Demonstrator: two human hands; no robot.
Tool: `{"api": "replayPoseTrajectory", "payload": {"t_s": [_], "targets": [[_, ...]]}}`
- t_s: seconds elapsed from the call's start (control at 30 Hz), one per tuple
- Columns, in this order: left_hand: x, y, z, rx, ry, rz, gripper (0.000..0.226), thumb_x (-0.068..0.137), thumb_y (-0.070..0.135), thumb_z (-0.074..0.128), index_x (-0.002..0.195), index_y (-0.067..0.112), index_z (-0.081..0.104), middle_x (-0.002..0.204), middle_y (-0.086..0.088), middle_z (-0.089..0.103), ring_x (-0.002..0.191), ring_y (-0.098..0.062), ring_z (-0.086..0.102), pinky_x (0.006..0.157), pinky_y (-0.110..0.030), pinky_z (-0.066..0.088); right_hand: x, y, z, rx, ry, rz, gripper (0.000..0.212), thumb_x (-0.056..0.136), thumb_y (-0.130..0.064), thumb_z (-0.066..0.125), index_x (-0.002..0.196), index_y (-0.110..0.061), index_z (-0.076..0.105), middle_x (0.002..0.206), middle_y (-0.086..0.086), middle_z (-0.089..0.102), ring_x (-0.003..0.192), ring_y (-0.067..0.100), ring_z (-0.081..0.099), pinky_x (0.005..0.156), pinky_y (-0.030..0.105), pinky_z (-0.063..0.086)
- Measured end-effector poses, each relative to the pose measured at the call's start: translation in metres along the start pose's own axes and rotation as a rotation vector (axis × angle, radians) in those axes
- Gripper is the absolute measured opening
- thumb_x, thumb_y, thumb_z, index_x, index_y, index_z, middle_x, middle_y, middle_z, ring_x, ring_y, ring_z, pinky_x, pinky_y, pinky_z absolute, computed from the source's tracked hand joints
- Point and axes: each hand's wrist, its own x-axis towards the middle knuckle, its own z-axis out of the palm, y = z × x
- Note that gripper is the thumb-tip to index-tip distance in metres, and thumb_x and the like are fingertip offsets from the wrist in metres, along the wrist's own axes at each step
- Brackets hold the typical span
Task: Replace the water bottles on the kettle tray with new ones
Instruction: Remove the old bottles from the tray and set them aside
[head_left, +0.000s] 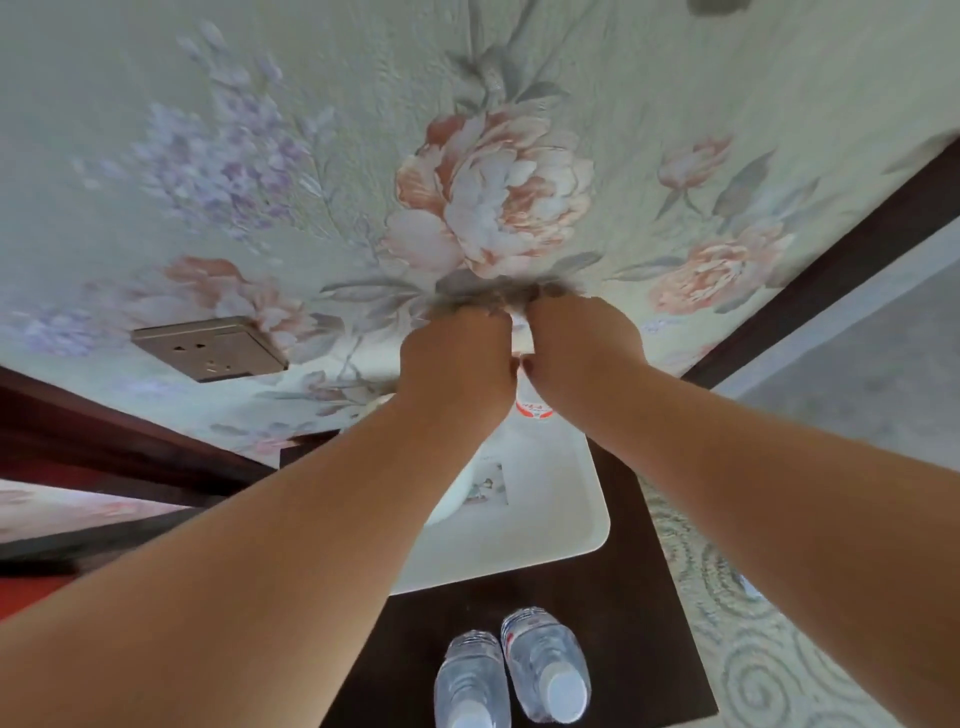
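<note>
A white kettle tray (524, 545) lies on a dark table (613, 634) against the flowered wall. My left hand (457, 364) and my right hand (582, 348) are side by side over the tray's far end, both with curled fingers. A water bottle with a red and white label (534, 406) shows just under my right hand, which grips it. What my left hand holds is hidden behind the hand. Two clear water bottles with white caps (470, 680) (545, 665) are next to each other at the table's near edge. A white rounded kettle (460, 501) shows partly under my left forearm.
A metal wall socket (208, 348) sits left of my hands. Dark wooden trim (831, 275) runs along the wall at the right. Patterned carpet (753, 649) lies right of the table. A small picture card (491, 483) lies on the tray.
</note>
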Motion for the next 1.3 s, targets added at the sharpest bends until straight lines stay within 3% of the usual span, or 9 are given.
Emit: {"api": "replayPoseTrajectory", "payload": {"t_s": [0.07, 0.13, 0.43, 0.6, 0.77, 0.93, 1.1, 1.23, 1.3], "targets": [[0.000, 0.003, 0.016, 0.038, -0.077, -0.030, 0.023, 0.099, 0.035, 0.058, 0.119, 0.024, 0.064, 0.097, 0.001, 0.066, 0.098, -0.024, 0.071, 0.054, -0.028, 0.029, -0.001, 0.001, 0.010, -0.033, -0.060, 0.008, 0.029, 0.096, -0.023, 0.068, 0.124, -0.021, 0.063, 0.117, 0.001, 0.066, 0.107, 0.025, 0.066, 0.065, 0.032, 0.038], [0.005, 0.002, 0.028, 0.044, -0.120, -0.037, 0.021, 0.101, 0.029, 0.058, 0.120, 0.023, 0.062, 0.104, 0.000, 0.067, 0.100, -0.024, 0.070, 0.061, -0.031, 0.035, 0.002, 0.004, 0.020, -0.023, -0.088, -0.011, 0.026, 0.100, -0.022, 0.063, 0.126, -0.021, 0.061, 0.117, 0.001, 0.065, 0.106, 0.024, 0.066, 0.065, 0.032, 0.039], [-0.002, 0.002, 0.033, -0.121, 0.002, 0.067, 0.025, 0.101, 0.037, 0.054, 0.114, 0.021, 0.069, 0.099, -0.003, 0.067, 0.092, -0.026, 0.071, 0.067, -0.029, 0.038, -0.005, 0.024, 0.011, 0.079, -0.027, -0.078, 0.024, 0.102, -0.038, 0.056, 0.118, -0.020, 0.062, 0.107, 0.002, 0.064, 0.099, 0.027, 0.065, 0.065, 0.030, 0.041], [-0.031, 0.002, -0.031, -0.224, 0.033, 0.061, 0.026, 0.098, 0.042, 0.055, 0.106, 0.022, 0.070, 0.080, 0.003, 0.048, 0.088, -0.029, 0.067, 0.066, -0.029, 0.035, -0.039, 0.028, -0.055, 0.082, 0.051, -0.148, 0.021, 0.096, -0.038, 0.059, 0.104, -0.020, 0.067, 0.090, 0.000, 0.059, 0.089, 0.029, 0.064, 0.067, 0.032, 0.047], [-0.091, -0.022, -0.122, -0.322, 0.103, 0.085, 0.025, 0.094, 0.040, 0.061, 0.100, 0.022, 0.076, 0.089, -0.003, 0.072, 0.088, -0.026, 0.067, 0.073, -0.030, 0.048, -0.101, 0.002, -0.132, 0.089, 0.206, -0.232, 0.017, 0.088, -0.037, 0.063, 0.087, -0.022, 0.071, 0.075, -0.001, 0.063, 0.071, 0.024, 0.055, 0.056, 0.029, 0.035], [-0.169, -0.075, -0.175, -0.248, 0.135, 0.102, 0.022, 0.091, 0.035, 0.065, 0.093, 0.018, 0.079, 0.086, -0.007, 0.075, 0.082, -0.030, 0.068, 0.074, -0.039, 0.054, -0.165, -0.064, -0.164, 0.193, 0.239, -0.319, 0.012, 0.085, -0.035, 0.068, 0.083, -0.024, 0.073, 0.075, -0.004, 0.068, 0.068, 0.019, 0.054, 0.052, 0.012, 0.026], [-0.241, -0.128, -0.161, -0.230, 0.040, -0.031, 0.022, 0.090, 0.030, 0.066, 0.103, 0.019, 0.080, 0.094, -0.008, 0.076, 0.093, -0.033, 0.070, 0.080, -0.039, 0.054, -0.208, -0.136, -0.129, 0.248, 0.185, -0.453, 0.017, 0.086, -0.037, 0.066, 0.088, -0.021, 0.072, 0.081, -0.002, 0.067, 0.075, 0.020, 0.049, 0.059, 0.028, 0.031], [-0.284, -0.158, -0.105, -0.217, -0.100, -0.161, 0.025, 0.092, 0.034, 0.061, 0.101, 0.018, 0.077, 0.095, -0.008, 0.070, 0.095, -0.032, 0.067, 0.080, -0.043, 0.054, -0.234, -0.180, -0.060, 0.229, 0.065, -0.429, 0.014, 0.092, -0.038, 0.059, 0.088, -0.026, 0.064, 0.063, -0.009, 0.035, 0.069, 0.019, 0.048, 0.047, 0.026, 0.020], [-0.299, -0.167, -0.075, -0.238, -0.175, -0.193, 0.022, 0.093, 0.035, 0.059, 0.099, 0.020, 0.075, 0.091, -0.005, 0.066, 0.091, -0.030, 0.066, 0.077, -0.042, 0.054, -0.244, -0.192, -0.024, 0.228, -0.005, -0.394, 0.016, 0.094, -0.039, 0.058, 0.092, -0.025, 0.065, 0.065, -0.009, 0.033, 0.069, 0.020, 0.049, 0.052, 0.029, 0.026]]}}
